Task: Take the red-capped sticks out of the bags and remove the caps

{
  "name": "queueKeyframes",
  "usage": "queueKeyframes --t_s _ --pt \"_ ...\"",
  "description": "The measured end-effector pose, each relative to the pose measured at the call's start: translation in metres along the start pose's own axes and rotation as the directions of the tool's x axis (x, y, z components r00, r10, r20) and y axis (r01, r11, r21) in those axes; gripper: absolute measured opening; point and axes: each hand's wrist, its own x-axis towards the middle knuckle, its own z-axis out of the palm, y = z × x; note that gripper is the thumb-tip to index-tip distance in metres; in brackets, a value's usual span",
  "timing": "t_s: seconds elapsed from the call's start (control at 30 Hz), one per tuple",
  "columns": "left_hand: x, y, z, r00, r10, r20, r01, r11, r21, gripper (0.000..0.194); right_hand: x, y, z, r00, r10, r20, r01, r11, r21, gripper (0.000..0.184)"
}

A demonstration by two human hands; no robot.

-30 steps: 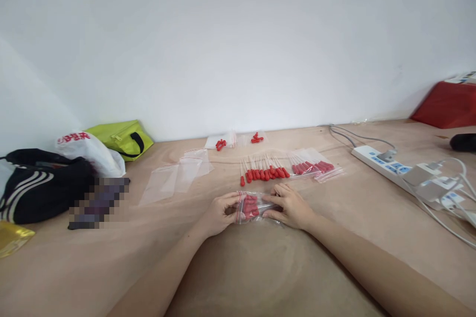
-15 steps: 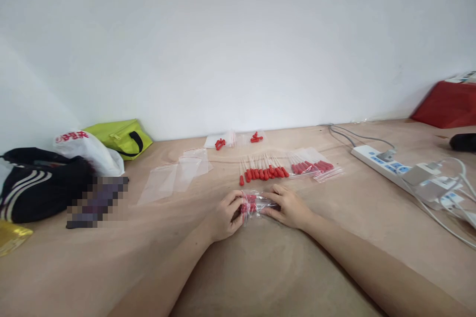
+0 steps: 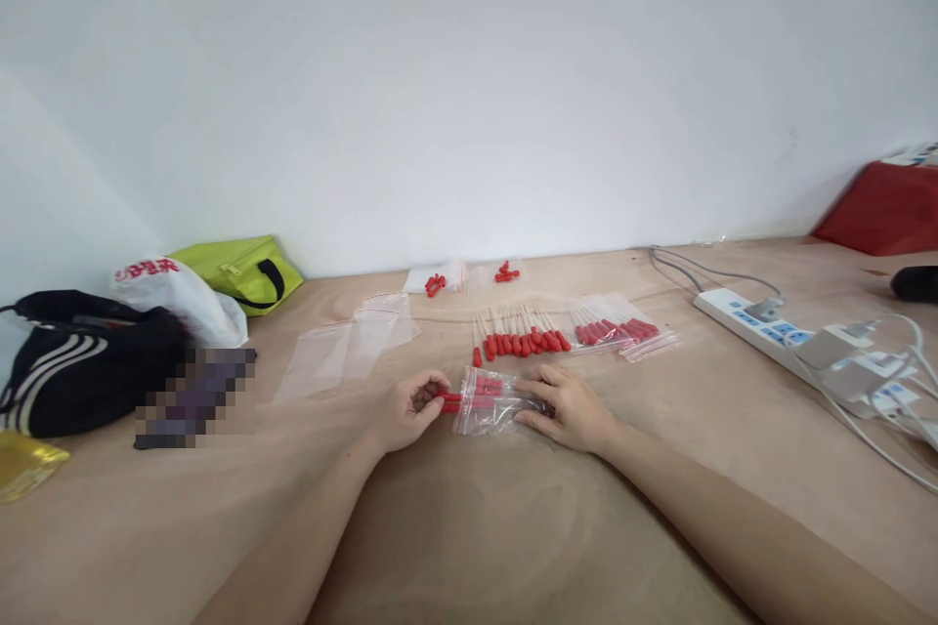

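Between my hands lies a clear zip bag (image 3: 480,420) with red-bulbed droppers inside, its mouth toward the left. My left hand (image 3: 411,408) is closed, its thumb and fingers pinching red dropper bulbs (image 3: 451,402) that stick out of the bag's mouth. My right hand (image 3: 568,407) grips the bag's right end between thumb and fingers. Just beyond the bag, a row of red-bulbed droppers (image 3: 524,343) with thin pale stems lies on the table. Right of that row are filled bags of droppers (image 3: 614,327).
Flat zip bags (image 3: 344,352) lie to the left. Near the wall are loose red bulbs (image 3: 435,284) on bags. A power strip (image 3: 762,322) with cables stands right. A black bag (image 3: 88,361), a white plastic bag (image 3: 183,298) and a green bag (image 3: 234,269) line the left.
My left hand has moved left from the bag's mouth, and the red bulbs now show between its fingers and the bag. My right hand stays on the bag's right end.
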Motion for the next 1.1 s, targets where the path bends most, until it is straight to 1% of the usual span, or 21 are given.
queueKeyframes --t_s 0.1,0.17,0.2,0.3,0.37,0.4,0.43,0.47,0.57,0.63,0.67,0.7,0.73,0.77,0.8,0.83,0.87,0.9,0.97,1.03,1.1 --pt "-0.002 -0.002 -0.018 0.998 -0.053 0.046 0.050 0.997 0.062 0.012 0.000 0.000 0.000 1.000 0.009 0.014 -0.010 1.000 0.018 0.036" --pt "-0.004 0.001 -0.028 0.994 -0.065 0.082 0.050 0.983 0.177 0.011 0.000 0.000 -0.001 1.000 0.018 0.021 -0.018 1.000 0.024 0.035" --pt "-0.005 0.004 -0.031 0.993 -0.057 0.104 0.029 0.969 0.246 0.011 0.000 0.000 -0.001 0.999 0.021 0.025 -0.022 0.999 0.024 0.035" --pt "-0.005 0.016 -0.028 0.985 -0.004 0.171 -0.064 0.917 0.394 0.014 0.000 -0.001 -0.002 0.999 0.031 0.036 -0.032 0.999 0.024 0.035" --pt "-0.003 0.024 -0.022 0.980 -0.009 0.201 -0.081 0.895 0.439 0.016 0.000 -0.001 -0.002 0.999 0.032 0.036 -0.033 0.999 0.030 0.035" --pt "-0.003 0.028 -0.020 0.974 -0.045 0.223 -0.064 0.886 0.460 0.015 0.000 -0.002 -0.002 0.999 0.032 0.034 -0.033 0.999 0.034 0.034" --pt "-0.002 0.031 -0.019 0.962 -0.108 0.250 -0.027 0.875 0.482 0.014 0.000 -0.002 -0.002 0.999 0.032 0.033 -0.033 0.999 0.037 0.034" --pt "-0.002 0.033 -0.021 0.941 -0.192 0.278 0.026 0.862 0.506 0.013 0.000 -0.002 -0.003 0.999 0.031 0.035 -0.032 0.999 0.038 0.033" --pt "-0.008 0.034 -0.037 0.842 -0.432 0.323 0.200 0.806 0.557 0.012 0.001 -0.003 -0.003 0.998 0.029 0.050 -0.031 0.999 0.041 0.031" --pt "-0.012 0.031 -0.053 0.798 -0.506 0.327 0.272 0.787 0.554 0.013 0.001 -0.002 -0.003 0.998 0.029 0.053 -0.031 0.999 0.041 0.030" --pt "-0.013 0.028 -0.060 0.786 -0.524 0.328 0.302 0.789 0.536 0.014 0.001 -0.002 -0.003 0.998 0.029 0.051 -0.031 0.999 0.041 0.030" --pt "-0.012 0.025 -0.066 0.790 -0.523 0.320 0.328 0.802 0.500 0.017 0.001 -0.002 -0.003 0.998 0.029 0.049 -0.031 0.999 0.041 0.030" --pt "-0.009 0.023 -0.069 0.808 -0.505 0.305 0.354 0.828 0.435 0.020 0.001 -0.002 -0.003 0.999 0.028 0.046 -0.029 0.999 0.040 0.029" --pt "-0.003 0.020 -0.070 0.835 -0.482 0.265 0.378 0.852 0.362 0.023 0.001 -0.002 -0.003 0.999 0.026 0.043 -0.027 0.999 0.039 0.029" --pt "0.005 0.018 -0.068 0.866 -0.450 0.219 0.383 0.877 0.290 0.027 0.001 -0.003 -0.003 0.999 0.024 0.040 -0.025 0.999 0.038 0.029" --pt "0.015 0.016 -0.065 0.882 -0.444 0.157 0.407 0.887 0.218 0.030 0.001 -0.003 -0.003 0.999 0.022 0.037 -0.023 0.999 0.037 0.029" --pt "0.027 0.014 -0.059 0.871 -0.476 0.119 0.459 0.876 0.149 0.032 0.001 -0.003 -0.003 0.999 0.021 0.036 -0.022 0.999 0.036 0.028" --pt "0.041 0.013 -0.052 0.861 -0.499 0.101 0.486 0.865 0.128 0.034 0.001 -0.003 -0.003 0.999 0.022 0.037 -0.023 0.999 0.035 0.028" --pt "0.069 0.010 -0.034 0.837 -0.539 0.092 0.529 0.841 0.114 0.033 0.001 -0.003 -0.003 0.999 0.027 0.044 -0.028 0.999 0.032 0.029" --pt "0.095 0.007 -0.016 0.807 -0.587 0.070 0.578 0.808 0.109 0.029 0.001 -0.003 -0.003 0.998 0.035 0.054 -0.036 0.999 0.022 0.029" --pt "0.113 0.004 -0.001 0.779 -0.624 0.059 0.617 0.781 0.101 0.025 0.001 -0.003 -0.003 0.997 0.039 0.061 -0.040 0.999 0.012 0.030"
